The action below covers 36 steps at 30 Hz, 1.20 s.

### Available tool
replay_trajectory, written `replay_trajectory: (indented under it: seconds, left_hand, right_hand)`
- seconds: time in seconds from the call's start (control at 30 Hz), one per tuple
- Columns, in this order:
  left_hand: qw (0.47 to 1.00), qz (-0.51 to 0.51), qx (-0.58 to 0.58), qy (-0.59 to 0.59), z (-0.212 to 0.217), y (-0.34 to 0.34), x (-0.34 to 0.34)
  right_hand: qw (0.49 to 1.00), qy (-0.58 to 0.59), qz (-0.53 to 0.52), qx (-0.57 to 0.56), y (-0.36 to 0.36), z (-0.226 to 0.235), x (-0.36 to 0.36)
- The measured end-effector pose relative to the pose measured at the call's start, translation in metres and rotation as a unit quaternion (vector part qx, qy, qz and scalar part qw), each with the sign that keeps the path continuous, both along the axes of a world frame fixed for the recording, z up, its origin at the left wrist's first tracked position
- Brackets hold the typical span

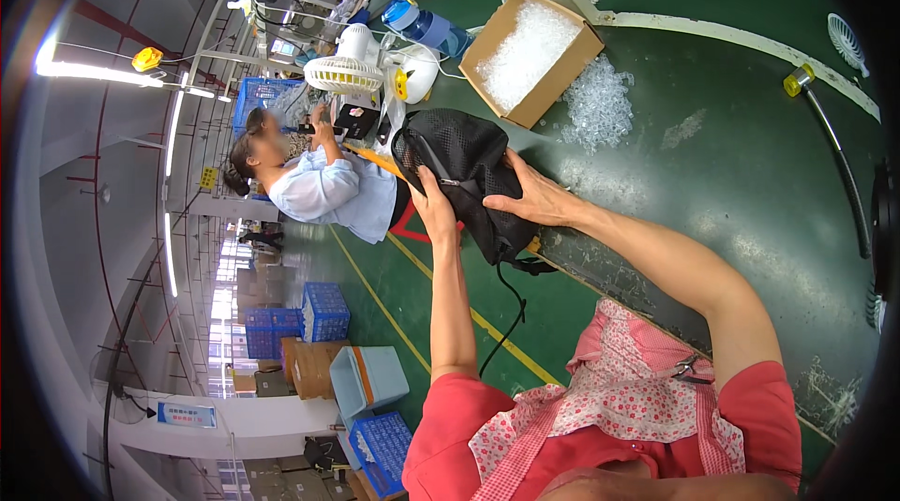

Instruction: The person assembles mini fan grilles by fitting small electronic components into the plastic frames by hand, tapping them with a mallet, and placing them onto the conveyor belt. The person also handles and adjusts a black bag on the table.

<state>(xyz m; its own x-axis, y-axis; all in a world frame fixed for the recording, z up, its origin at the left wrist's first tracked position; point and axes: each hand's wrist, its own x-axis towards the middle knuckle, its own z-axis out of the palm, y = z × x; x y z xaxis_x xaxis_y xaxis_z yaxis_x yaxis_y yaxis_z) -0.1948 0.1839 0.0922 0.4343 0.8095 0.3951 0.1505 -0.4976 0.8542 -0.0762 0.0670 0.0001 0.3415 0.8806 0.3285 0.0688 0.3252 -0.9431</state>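
A black mesh bag [459,164] with straps lies at the edge of the dark green table [750,173], part of it hanging over the side. My left hand [433,206] grips its lower left part near a strap. My right hand [534,196] rests flat on the bag's right side, pressing it against the table edge. A black cord [511,314] dangles from the bag toward the floor.
A cardboard box [530,56] of clear plastic pieces stands behind the bag, with loose pieces [598,105] spilled beside it. A white desk fan [352,65], a blue bottle [422,25] and a yellow-headed mallet [825,135] are nearby. Another person [319,182] works to the left. Blue crates [323,312] sit on the floor.
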Motion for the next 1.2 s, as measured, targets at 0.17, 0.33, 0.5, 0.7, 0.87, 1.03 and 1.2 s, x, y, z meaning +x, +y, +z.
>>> replay_trajectory:
  seconds: [0.17,0.33,0.5,0.7,0.87,1.03,1.2]
  left_hand:
    - [0.998,0.008,0.057,0.031,-0.016,0.029,0.001]
    - [0.989,-0.017,-0.144,0.002,-0.035,0.087,-0.006]
    - [0.964,-0.009,-0.259,0.066,-0.054,0.123,-0.012]
    - [0.886,0.070,0.383,0.251,-0.049,0.097,-0.002]
    - [0.831,0.034,0.393,0.393,-0.029,0.100,-0.005]
    - [0.861,-0.086,0.053,0.499,0.006,0.143,0.004]
    - [0.840,-0.161,-0.211,0.474,0.025,0.136,0.019]
  right_hand:
    - [0.998,-0.024,-0.046,-0.039,0.013,-0.020,-0.004]
    - [0.990,-0.062,-0.102,-0.079,0.006,-0.008,-0.017]
    - [0.985,-0.112,-0.129,-0.023,0.007,-0.015,-0.019]
    - [0.985,-0.115,-0.120,-0.045,0.005,-0.022,-0.010]
    - [0.988,-0.095,-0.114,-0.035,0.005,-0.014,-0.013]
    - [0.991,-0.085,-0.104,-0.018,0.007,-0.008,-0.018]
    - [0.990,-0.084,-0.109,-0.025,0.002,-0.014,-0.013]
